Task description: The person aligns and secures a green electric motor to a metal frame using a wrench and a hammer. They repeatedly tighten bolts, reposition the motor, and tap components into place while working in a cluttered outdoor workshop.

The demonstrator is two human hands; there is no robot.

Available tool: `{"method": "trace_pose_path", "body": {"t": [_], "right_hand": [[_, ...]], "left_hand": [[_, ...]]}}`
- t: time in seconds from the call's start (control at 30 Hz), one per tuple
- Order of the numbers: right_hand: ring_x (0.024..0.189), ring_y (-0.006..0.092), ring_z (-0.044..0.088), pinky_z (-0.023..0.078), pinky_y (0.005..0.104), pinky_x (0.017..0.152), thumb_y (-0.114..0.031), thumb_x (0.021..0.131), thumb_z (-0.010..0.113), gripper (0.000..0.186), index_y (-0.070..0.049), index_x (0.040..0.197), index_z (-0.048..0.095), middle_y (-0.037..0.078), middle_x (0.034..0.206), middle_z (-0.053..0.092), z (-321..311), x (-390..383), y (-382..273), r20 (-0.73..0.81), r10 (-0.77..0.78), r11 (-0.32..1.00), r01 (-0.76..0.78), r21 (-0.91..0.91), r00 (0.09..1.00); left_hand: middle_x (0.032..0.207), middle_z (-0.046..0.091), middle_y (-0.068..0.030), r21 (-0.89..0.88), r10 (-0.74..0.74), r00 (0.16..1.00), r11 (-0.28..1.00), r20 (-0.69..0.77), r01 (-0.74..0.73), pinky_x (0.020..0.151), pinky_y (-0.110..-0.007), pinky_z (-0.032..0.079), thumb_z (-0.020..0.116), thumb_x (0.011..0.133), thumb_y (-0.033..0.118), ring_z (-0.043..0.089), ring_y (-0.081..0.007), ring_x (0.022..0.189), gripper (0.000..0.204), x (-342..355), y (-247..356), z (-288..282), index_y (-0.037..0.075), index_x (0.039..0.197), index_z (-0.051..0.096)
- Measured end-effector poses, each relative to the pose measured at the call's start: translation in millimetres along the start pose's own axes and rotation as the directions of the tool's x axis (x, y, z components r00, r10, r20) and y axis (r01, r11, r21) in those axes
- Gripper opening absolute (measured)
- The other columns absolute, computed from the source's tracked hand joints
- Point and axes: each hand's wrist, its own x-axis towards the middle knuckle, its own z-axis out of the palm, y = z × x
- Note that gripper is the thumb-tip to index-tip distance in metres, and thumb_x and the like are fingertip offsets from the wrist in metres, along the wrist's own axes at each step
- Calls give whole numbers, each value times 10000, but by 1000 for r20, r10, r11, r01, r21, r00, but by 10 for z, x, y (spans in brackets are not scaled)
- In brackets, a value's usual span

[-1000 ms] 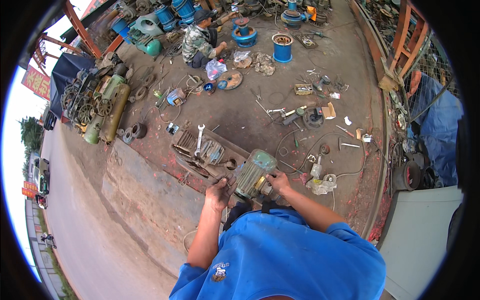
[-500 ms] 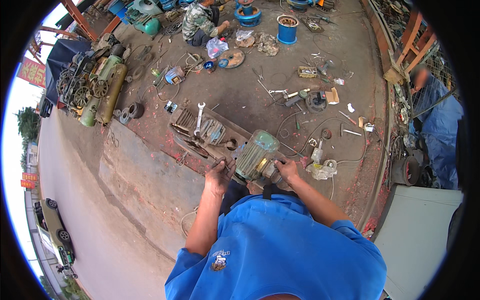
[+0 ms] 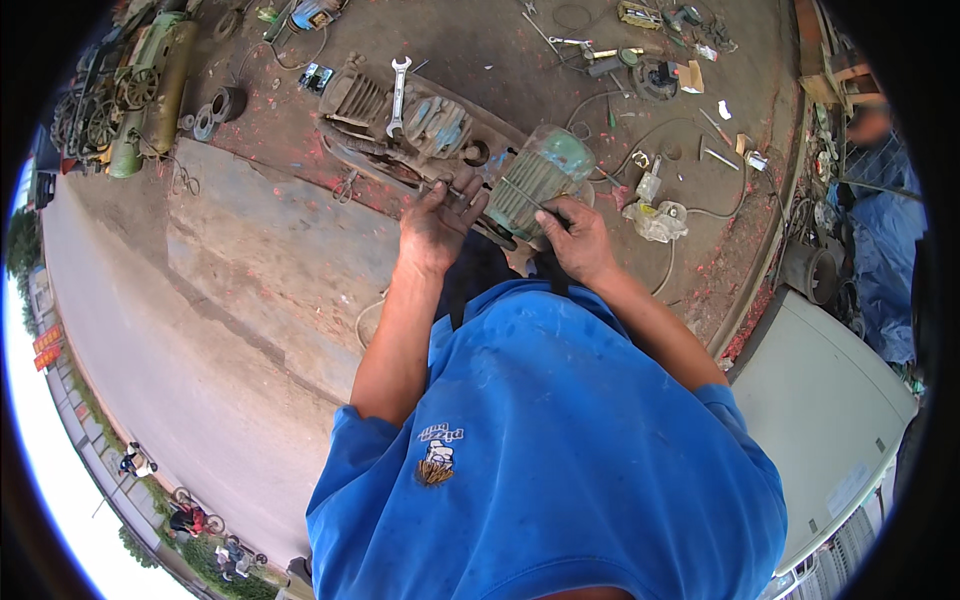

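A green finned electric motor [image 3: 548, 168] stands on the ground right in front of me. My right hand [image 3: 578, 238] is over its near side, thumb and fingers pinched at the end of a thin dark rod [image 3: 519, 193] that lies across the fins. The rod's exact kind is unclear. Just left of the motor, my left hand [image 3: 440, 225] is palm up with its fingers apart, holding nothing. Beyond it sits a rusty metal base [image 3: 365, 152] carrying a second finned motor [image 3: 437, 127]. An open-ended wrench [image 3: 398, 98] lies on top there.
On the right are a hammer [image 3: 718, 158], a clear plastic bag [image 3: 660, 222], loose cables and a pale flat-topped surface [image 3: 825, 400]. Metal rings [image 3: 228, 103] and old machinery [image 3: 140, 90] stand at the left. Farther off lie a drill [image 3: 684, 17] and an opened carton [image 3: 690, 77].
My view has shifted, and the co-worker at the back is out of it. The right hand has moved from the motor's end to its side, with the thin rod. My left hand's fingers have spread.
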Motion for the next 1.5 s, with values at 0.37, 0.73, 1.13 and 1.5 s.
{"method": "trace_pose_path", "body": {"t": [0.37, 0.73, 1.13, 1.5], "right_hand": [[744, 347, 627, 508, 425, 661, -103, 839, 720, 103, -24, 854, 657, 152, 788, 625, 533, 323, -366, -33, -111, 988, 107, -108, 993], [759, 362, 639, 517, 429, 673, -152, 865, 701, 159, 0, 864, 656, 175, 813, 641, 283, 292, -399, 10, 101, 995, -101, 9, 995], [726, 313, 651, 526, 423, 649, -219, 850, 694, 170, -52, 872, 677, 140, 762, 629, -91, 300, -453, 240, 454, 821, -507, 263, 858], [832, 317, 632, 534, 423, 768, -235, 804, 705, 215, -92, 964, 689, 111, 837, 614, -246, 281, -341, 69, -373, 791, 356, -498, 925]], "left_hand": [[1390, 524, -238, -31, -14, 998, 999, 65, 16, 1126, -463, 410, 435, 1036, 211, 509, -350, 1304, 437, 162, 359, 194, -88, 1353, 415], [1291, 572, -250, 119, -61, 998, 991, -15, 62, 1087, -508, 445, 456, 1034, 158, 550, -369, 1249, 184, 190, 222, 159, -7, 1093, 511], [1329, 571, -163, 20, -51, 995, 999, 90, 49, 1117, -479, 393, 493, 1029, 222, 506, -321, 1294, 319, 76, -198, 678, 15, 1270, 524], [1122, 667, -47, 111, -78, 996, 991, 33, 74, 881, -355, 453, 608, 965, 227, 602, -201, 996, 234, 211, -213, 521, 111, 1166, 638]]}}
